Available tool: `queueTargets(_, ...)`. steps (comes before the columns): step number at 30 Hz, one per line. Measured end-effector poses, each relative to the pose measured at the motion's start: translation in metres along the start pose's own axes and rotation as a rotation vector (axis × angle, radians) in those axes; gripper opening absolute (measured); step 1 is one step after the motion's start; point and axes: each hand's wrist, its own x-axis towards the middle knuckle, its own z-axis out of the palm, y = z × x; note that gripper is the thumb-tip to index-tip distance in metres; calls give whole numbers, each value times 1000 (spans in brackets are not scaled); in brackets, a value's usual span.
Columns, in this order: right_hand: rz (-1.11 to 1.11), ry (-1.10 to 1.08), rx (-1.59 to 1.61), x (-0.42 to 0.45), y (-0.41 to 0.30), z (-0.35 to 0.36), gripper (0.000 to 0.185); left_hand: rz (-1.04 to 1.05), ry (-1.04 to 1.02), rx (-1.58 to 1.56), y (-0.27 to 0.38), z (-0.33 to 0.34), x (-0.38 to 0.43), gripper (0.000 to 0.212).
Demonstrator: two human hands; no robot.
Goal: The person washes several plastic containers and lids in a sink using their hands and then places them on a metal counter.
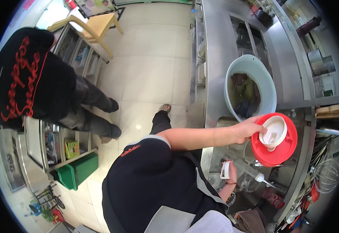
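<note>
My left hand (251,128) reaches over the sink's edge and grips a round red plastic lid (274,157) together with a white round plastic piece (280,128) lying on it; the thumb is on the white rim. Lower in the view, my right hand (232,171) holds a small white plastic ring-like part (225,170) over the sink (254,201). Near it are clear containers (248,181) and a faucet (270,183). A light blue plastic bucket (230,96) with dark liquid and dark and green items inside stands on the steel counter beside my left hand.
A person in a black shirt (41,78) stands at a steel cabinet on the left. A green bin (83,171) and a wooden chair (99,26) are on that side. Utensils with a wire whisk (326,176) lie at the right. A brown cloth (252,221) is by the sink.
</note>
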Motion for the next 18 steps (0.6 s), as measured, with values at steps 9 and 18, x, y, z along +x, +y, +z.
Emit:
queueTargets(9,94,385,-215,64,4,18,36,610,200,-16,228,-154,-14,51)
queueTargets(18,30,751,562,108,32,68,26,779,847,169,287,-428,-32,47)
